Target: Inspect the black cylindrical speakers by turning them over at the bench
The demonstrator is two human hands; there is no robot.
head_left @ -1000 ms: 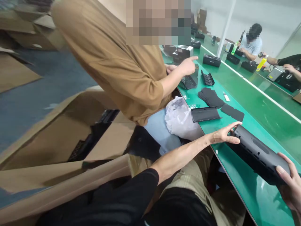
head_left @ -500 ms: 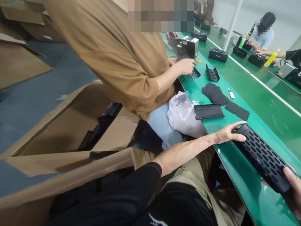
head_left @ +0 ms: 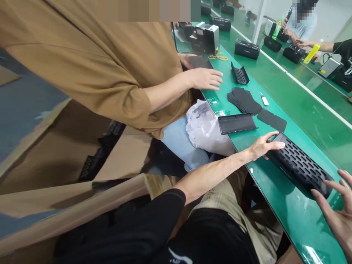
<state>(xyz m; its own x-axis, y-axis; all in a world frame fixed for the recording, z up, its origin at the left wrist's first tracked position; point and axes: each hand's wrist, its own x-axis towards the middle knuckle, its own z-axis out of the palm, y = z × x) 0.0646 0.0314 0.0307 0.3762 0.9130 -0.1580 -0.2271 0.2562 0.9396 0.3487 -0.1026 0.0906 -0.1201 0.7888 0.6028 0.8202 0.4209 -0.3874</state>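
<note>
A long black speaker (head_left: 298, 165) with a perforated grille lies on the green table (head_left: 275, 205) at the right. My left hand (head_left: 262, 146) reaches across and clasps its far end, fingers stretched over the top and thumb at the side. Just off the speaker's near end is my right hand (head_left: 335, 211), its fingers spread and the fingertips barely at the casing.
A person in a brown shirt (head_left: 110, 66) stands close on the left with a hand (head_left: 205, 79) on the table. Beyond my left hand lie a flat black panel (head_left: 238, 123), black foam pieces (head_left: 243, 101), a grille part (head_left: 239, 75) and a plastic bag (head_left: 205, 128). Cardboard boxes (head_left: 68, 146) stand at the left.
The speaker was turned grille-up and set down on the table. My right hand let go of its near end and opened. The brown-shirted person's hand dropped flat onto the table.
</note>
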